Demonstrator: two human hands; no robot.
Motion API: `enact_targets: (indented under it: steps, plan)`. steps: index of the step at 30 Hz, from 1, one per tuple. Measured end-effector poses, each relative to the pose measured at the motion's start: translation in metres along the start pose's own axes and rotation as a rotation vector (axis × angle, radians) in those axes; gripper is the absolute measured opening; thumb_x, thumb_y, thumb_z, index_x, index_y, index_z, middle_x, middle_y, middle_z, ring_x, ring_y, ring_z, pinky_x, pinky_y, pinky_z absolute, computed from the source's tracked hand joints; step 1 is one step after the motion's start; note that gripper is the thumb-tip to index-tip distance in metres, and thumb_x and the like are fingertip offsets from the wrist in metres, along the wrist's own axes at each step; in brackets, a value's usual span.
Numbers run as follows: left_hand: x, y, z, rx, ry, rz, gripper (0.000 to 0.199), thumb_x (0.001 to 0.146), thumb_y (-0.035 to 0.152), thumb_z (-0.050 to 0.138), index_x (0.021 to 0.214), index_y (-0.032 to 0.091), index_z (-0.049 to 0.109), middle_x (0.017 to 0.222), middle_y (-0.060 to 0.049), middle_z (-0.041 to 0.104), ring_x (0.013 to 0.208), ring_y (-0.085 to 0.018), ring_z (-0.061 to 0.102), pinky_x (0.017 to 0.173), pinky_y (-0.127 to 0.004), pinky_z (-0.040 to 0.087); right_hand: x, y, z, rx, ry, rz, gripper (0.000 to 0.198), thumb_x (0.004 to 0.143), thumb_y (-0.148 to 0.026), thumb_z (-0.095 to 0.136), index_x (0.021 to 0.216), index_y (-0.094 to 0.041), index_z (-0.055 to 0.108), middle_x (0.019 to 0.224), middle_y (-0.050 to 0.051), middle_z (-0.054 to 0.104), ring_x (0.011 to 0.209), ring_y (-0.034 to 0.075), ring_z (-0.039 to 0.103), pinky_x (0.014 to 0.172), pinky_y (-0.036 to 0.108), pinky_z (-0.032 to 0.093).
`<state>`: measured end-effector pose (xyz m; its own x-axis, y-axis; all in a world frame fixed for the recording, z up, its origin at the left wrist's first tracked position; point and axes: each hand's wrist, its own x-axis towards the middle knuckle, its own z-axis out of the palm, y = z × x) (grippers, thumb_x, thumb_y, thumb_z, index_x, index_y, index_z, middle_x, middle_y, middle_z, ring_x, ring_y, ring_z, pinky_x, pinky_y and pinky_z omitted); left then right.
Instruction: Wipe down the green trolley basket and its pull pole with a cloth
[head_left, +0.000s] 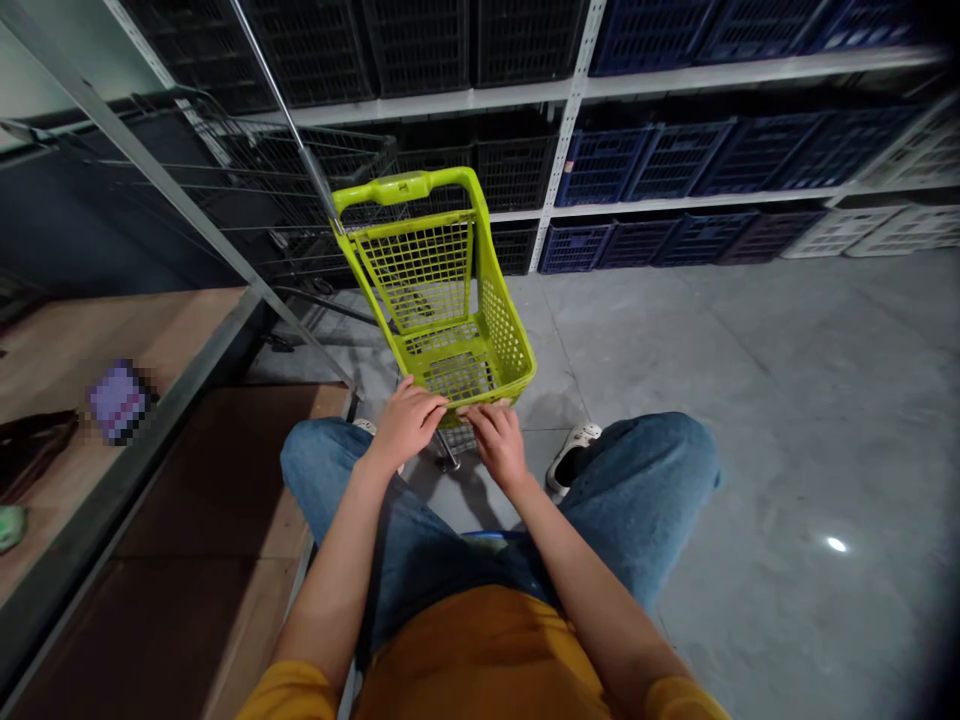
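A small lime-green shopping cart (501, 315) with a grid basket stands on the floor between my knees. Its handle lies at the far end, and nothing shows inside the basket. My left hand (409, 425) rests at the near rim, its fingers bent over the edge. Beside it, my right hand (496, 437) has its fingers curled on the same rim, just right of the middle. Both sets of fingertips meet the green plastic. A metal pole rises by the left end of the handle.
Racks (559, 165) behind the cart hold black crates and blue crates (604, 165). White crates (847, 232) sit low at the right. A wire cart (300, 160) stands back left. On the left are a metal-framed wooden shelf (180, 315) and a blurred purple item (120, 402).
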<state>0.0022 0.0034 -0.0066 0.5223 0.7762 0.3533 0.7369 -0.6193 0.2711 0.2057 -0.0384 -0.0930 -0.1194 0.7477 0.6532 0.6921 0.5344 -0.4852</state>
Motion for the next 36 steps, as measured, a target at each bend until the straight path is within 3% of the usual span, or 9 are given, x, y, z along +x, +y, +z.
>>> enact_targets:
  steps: [2,6,10,16,19,23,26,33,36]
  plan:
    - [0.000,-0.002,-0.001,-0.013,-0.008,-0.003,0.020,0.098,0.030,0.051,0.099,0.023,0.070,0.092,-0.002,0.075,0.091,-0.019,0.066,0.116,-0.049,0.034,0.003,0.027,-0.013,-0.031,0.060,0.050,0.026,0.096,-0.018,0.050,0.115,-0.024,0.066,0.114,0.009,0.066,0.105,0.024,0.056,0.094,0.042,0.046]
    - [0.002,-0.001,-0.001,-0.031,-0.018,-0.014,0.019,0.097,0.029,0.052,0.099,0.024,0.070,0.093,-0.001,0.076,0.092,-0.019,0.066,0.117,-0.051,0.033,0.013,0.070,-0.032,-0.046,0.334,0.344,0.016,0.092,-0.019,0.050,0.099,-0.021,0.065,0.104,0.009,0.063,0.101,0.023,0.055,0.091,0.041,0.047]
    - [0.002,0.001,0.001,-0.028,-0.025,-0.015,0.020,0.097,0.029,0.051,0.100,0.024,0.070,0.092,-0.001,0.076,0.091,-0.019,0.066,0.116,-0.051,0.034,0.008,0.065,-0.010,0.070,0.429,0.471,0.009,0.091,-0.023,0.050,0.095,-0.020,0.058,0.098,0.007,0.059,0.094,0.021,0.055,0.082,0.037,0.049]
    - [0.000,-0.004,0.000,-0.007,-0.014,-0.024,0.021,0.098,0.031,0.050,0.099,0.023,0.070,0.091,-0.002,0.074,0.090,-0.019,0.066,0.117,-0.049,0.033,-0.022,0.044,0.032,0.196,0.302,0.380,0.009,0.092,-0.022,0.048,0.086,-0.023,0.053,0.095,0.006,0.059,0.091,0.021,0.056,0.082,0.039,0.051]
    - [-0.001,-0.007,0.000,0.006,-0.011,-0.031,0.020,0.097,0.033,0.052,0.098,0.023,0.070,0.090,-0.002,0.074,0.089,-0.019,0.065,0.117,-0.049,0.033,-0.013,0.049,0.017,0.182,0.302,0.329,0.008,0.092,-0.021,0.048,0.090,-0.023,0.056,0.098,0.007,0.060,0.095,0.021,0.056,0.083,0.039,0.051]
    - [-0.002,-0.007,0.003,0.022,0.010,-0.040,0.018,0.094,0.039,0.058,0.097,0.024,0.068,0.089,-0.001,0.074,0.090,-0.020,0.065,0.116,-0.050,0.033,0.018,0.055,-0.013,0.096,0.443,0.296,0.010,0.091,-0.023,0.052,0.100,-0.022,0.056,0.107,0.008,0.057,0.107,0.022,0.054,0.092,0.042,0.048]
    - [-0.002,-0.007,0.006,0.016,0.027,-0.048,0.015,0.094,0.037,0.059,0.095,0.024,0.067,0.090,-0.001,0.073,0.090,-0.020,0.065,0.116,-0.050,0.034,0.024,0.060,-0.011,0.088,0.435,0.311,0.010,0.091,-0.024,0.051,0.100,-0.022,0.055,0.110,0.009,0.055,0.110,0.022,0.052,0.096,0.043,0.045]
    - [-0.001,-0.007,0.005,0.009,0.027,-0.064,0.012,0.093,0.035,0.060,0.092,0.024,0.066,0.090,-0.001,0.074,0.090,-0.020,0.065,0.116,-0.050,0.033,-0.035,0.071,0.050,0.306,0.181,0.555,0.008,0.086,-0.027,0.049,0.087,-0.020,0.054,0.095,0.005,0.057,0.098,0.019,0.053,0.091,0.036,0.045]
    - [-0.002,-0.009,0.005,-0.002,0.026,-0.067,0.012,0.093,0.034,0.061,0.093,0.024,0.067,0.091,-0.001,0.074,0.091,-0.020,0.065,0.117,-0.050,0.033,-0.040,0.075,0.066,0.421,0.300,0.823,0.018,0.083,-0.038,0.053,0.088,-0.020,0.051,0.089,0.002,0.057,0.088,0.017,0.055,0.084,0.032,0.046]
